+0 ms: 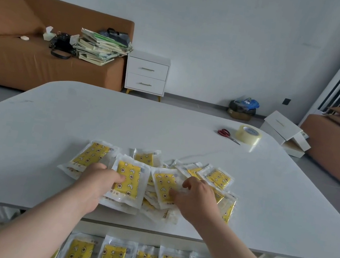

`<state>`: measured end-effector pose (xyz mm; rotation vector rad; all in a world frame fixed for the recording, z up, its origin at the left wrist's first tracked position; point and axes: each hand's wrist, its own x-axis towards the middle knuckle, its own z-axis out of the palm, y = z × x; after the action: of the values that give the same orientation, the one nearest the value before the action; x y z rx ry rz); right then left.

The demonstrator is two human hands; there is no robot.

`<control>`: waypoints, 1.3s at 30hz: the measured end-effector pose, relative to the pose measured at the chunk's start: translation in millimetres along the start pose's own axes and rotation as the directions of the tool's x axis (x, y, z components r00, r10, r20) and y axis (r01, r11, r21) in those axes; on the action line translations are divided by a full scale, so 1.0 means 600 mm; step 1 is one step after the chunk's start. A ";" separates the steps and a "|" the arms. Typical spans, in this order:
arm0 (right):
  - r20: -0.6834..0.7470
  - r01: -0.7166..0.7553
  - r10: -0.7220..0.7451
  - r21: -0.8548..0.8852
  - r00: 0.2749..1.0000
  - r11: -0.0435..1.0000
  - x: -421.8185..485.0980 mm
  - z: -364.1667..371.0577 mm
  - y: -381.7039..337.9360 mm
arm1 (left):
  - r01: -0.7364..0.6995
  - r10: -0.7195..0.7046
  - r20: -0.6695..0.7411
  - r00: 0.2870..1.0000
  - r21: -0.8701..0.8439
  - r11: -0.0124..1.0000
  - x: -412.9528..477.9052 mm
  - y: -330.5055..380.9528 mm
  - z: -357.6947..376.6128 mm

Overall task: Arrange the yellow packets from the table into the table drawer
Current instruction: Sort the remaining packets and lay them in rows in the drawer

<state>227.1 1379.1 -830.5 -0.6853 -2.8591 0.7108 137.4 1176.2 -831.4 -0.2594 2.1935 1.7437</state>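
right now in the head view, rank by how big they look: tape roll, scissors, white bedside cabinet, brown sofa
1. brown sofa
2. white bedside cabinet
3. tape roll and scissors: alike in length, not ranked

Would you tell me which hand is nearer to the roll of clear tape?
Right. The right hand, on the yellow packets, is left of the tape roll and nearer the person; the left hand is farther left.
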 end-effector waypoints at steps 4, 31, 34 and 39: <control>0.051 -0.077 0.078 -0.011 0.996 0.997 0.006 -0.001 -0.007 | 0.065 -0.064 0.013 0.998 -0.074 0.995 0.005 0.002 -0.003; 0.142 -0.285 0.253 0.304 0.957 0.909 0.006 -0.011 -0.027 | -0.131 0.375 -0.065 0.925 0.871 0.473 -0.014 0.004 0.058; 0.155 -0.295 0.255 0.365 0.954 0.883 0.010 -0.006 -0.024 | -0.142 0.301 -0.097 0.949 0.721 0.679 -0.012 0.009 0.057; 0.193 -0.343 0.284 0.571 0.939 0.746 0.023 -0.008 -0.023 | -0.105 0.119 -0.069 0.990 0.178 0.978 0.020 0.019 0.012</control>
<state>210.2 1376.4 -819.6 -1.0409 -2.3615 1.6392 123.4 1186.8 -827.1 -0.1685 2.4443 1.6094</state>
